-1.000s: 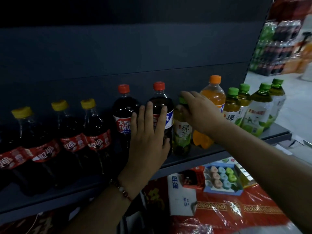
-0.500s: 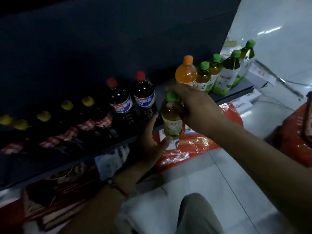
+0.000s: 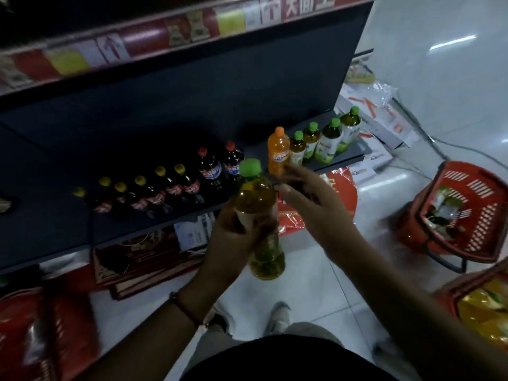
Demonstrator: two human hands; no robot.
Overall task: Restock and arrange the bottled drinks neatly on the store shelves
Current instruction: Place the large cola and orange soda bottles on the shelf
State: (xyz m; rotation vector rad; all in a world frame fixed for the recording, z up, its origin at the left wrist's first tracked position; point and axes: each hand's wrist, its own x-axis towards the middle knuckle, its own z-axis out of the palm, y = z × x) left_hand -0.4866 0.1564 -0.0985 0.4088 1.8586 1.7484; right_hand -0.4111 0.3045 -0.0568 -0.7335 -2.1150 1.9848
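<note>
Since a moment ago, you've drawn the green-capped tea bottle (image 3: 259, 213) off the shelf (image 3: 354, 152); your left hand (image 3: 233, 237) wraps its label, your right hand (image 3: 310, 199) hangs loose beside it. Full, slick plastic (hold mid-body). Beyond, bottles line the shelf's front edge.

The clear plastic tea bottle (image 3: 259, 215) shows amber-yellow liquid, a bright green cap and a pale label band; on the dark grey metal shelf (image 3: 68, 237) stand dark cola bottles with yellow caps and red-and-white labels (image 3: 162, 188), two dark cola bottles with red caps and blue-and-white labels (image 3: 220, 166), one orange soda bottle with an orange cap (image 3: 278, 152), and green-capped tea bottles with white-and-green labels (image 3: 327, 141). The slotted plastic basket (image 3: 467, 215) is red; the floor tiles (image 3: 439, 78) are glossy pale grey; the beaded bracelet (image 3: 184, 309) looks reddish.
</note>
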